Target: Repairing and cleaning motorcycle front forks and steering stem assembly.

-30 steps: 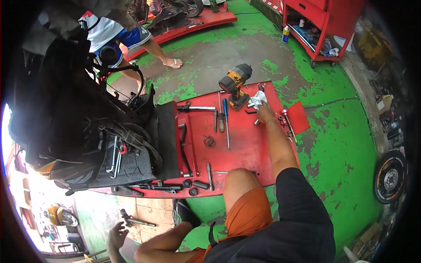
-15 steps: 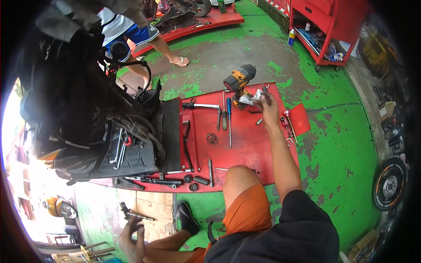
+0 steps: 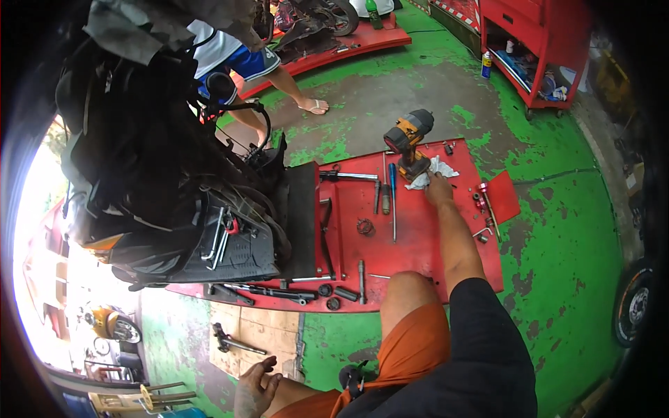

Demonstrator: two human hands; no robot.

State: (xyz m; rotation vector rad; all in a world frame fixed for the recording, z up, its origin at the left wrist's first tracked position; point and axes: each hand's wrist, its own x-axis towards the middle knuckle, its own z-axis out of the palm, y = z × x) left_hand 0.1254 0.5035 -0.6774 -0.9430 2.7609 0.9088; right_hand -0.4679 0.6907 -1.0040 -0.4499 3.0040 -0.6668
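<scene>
A power drill [image 3: 411,132] stands upright on the red bench [image 3: 418,244]. A white rag [image 3: 444,166] lies at the right and near sides of the drill's base. There the right hand [image 3: 438,189] meets the rag, fingers bunched; whether they grip it, I cannot tell. A blue screwdriver [image 3: 393,182] lies left of the drill. Well apart from the drill, nearer the person, the left hand [image 3: 256,389] holds nothing, fingers loosely parted.

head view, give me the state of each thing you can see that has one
White cloth, crumpled
Right hand, at the cloth, grip unclear
Left hand, open, nothing visible in it
Cordless power tool, standing upright on its base
Blue-handled screwdriver, lying flat
Spray can, upright
</scene>
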